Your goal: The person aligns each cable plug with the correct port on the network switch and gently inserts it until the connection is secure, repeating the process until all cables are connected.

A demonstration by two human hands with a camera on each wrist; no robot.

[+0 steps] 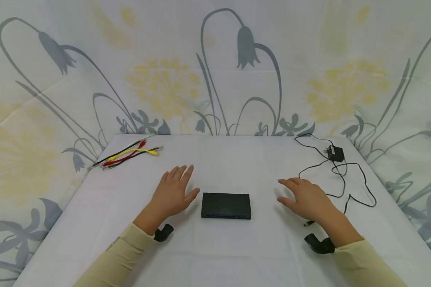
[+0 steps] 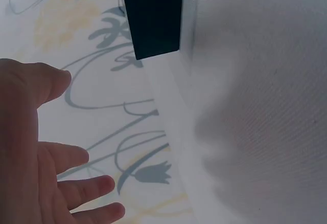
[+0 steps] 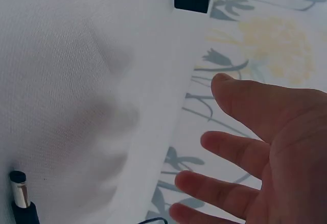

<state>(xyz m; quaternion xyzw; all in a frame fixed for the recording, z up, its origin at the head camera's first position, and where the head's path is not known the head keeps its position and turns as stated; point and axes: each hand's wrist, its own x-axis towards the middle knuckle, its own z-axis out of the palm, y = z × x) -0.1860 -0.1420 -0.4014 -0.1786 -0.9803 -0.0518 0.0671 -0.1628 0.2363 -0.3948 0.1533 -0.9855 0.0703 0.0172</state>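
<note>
A flat black box (image 1: 226, 206) with a row of ports along its near side lies mid-table, between both hands; its end (image 2: 154, 19) shows in the left wrist view. My left hand (image 1: 173, 194) hovers to the left of the box, fingers spread and holding nothing. On the other side, my right hand (image 1: 308, 198) is held over the table with its fingers extended, also without anything in its grasp. Beneath the right wrist lies the barrel plug (image 1: 309, 223) of a thin black cable, seen close up as a metal-tipped plug (image 3: 20, 193) in the right wrist view.
A black power adapter (image 1: 335, 154) with its loosely looped cable (image 1: 366, 187) lies at the back right. Several short network cables (image 1: 129, 153), black, red, yellow and pale, are bunched at the back left. Flower-patterned cloth (image 1: 222, 79) hangs around the white table (image 1: 222, 255).
</note>
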